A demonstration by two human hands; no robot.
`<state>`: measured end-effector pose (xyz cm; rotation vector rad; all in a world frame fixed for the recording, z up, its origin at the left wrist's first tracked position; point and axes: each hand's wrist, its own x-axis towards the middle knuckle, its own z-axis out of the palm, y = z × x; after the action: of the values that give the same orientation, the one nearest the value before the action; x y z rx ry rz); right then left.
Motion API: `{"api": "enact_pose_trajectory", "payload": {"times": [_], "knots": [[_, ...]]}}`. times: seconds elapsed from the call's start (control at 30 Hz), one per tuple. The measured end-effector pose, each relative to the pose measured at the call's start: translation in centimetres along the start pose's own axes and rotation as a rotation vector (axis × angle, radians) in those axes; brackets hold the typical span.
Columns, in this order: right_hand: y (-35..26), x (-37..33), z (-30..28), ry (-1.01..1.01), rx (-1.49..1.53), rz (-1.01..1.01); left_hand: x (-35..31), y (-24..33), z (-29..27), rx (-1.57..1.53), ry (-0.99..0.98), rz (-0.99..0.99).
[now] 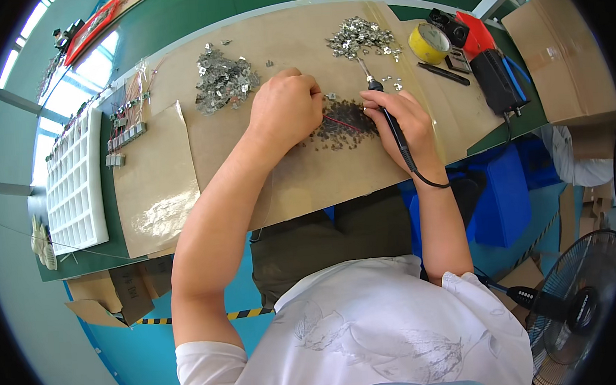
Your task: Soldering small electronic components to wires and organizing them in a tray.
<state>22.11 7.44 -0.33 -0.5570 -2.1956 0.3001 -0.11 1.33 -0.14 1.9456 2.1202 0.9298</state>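
Note:
My right hand (409, 124) grips a slim black soldering iron (392, 122) with a cord at its rear end. Its bare metal tip points away from me, toward a pile of small shiny metal parts (361, 38). My left hand (286, 106) is closed in a loose fist, fingertips curled down and hidden from view. Between the two hands lies a spread of tiny dark parts (346, 121), with a thin red wire (343, 124) across it. Left of my left hand is a heap of flat silvery metal pieces (222, 78).
Brown cardboard (287, 186) covers the green table. On the left are a white compartment tray (77, 180) and wired small parts (129, 125). Yellow tape (429, 43), a black pen (444, 74) and a black box (497, 81) sit right. A fan (579, 307) stands lower right.

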Motion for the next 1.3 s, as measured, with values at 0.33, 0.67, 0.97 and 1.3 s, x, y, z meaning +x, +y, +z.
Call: {"api": "enact_pose_trajectory", "payload": {"times": [0.33, 0.67, 0.97, 1.3], "knots": [[0.8, 0.1, 0.1, 0.014, 0.003, -0.019, 0.0, 0.1, -1.4, 0.065, 0.115, 0.026], [-0.2, -2.5, -1.4, 0.149, 0.334, 0.394, 0.9, 2.9, -3.9, -0.333, 0.158, 0.019], [0.7, -4.7, -2.1, 0.285, 0.626, 0.546, 1.5, 3.1, 0.1, -0.229, 0.032, 0.139], [0.2, -4.7, -2.5, 0.204, 0.545, 0.501, 0.1, 2.7, 1.7, -0.186, -0.004, 0.163]]}}
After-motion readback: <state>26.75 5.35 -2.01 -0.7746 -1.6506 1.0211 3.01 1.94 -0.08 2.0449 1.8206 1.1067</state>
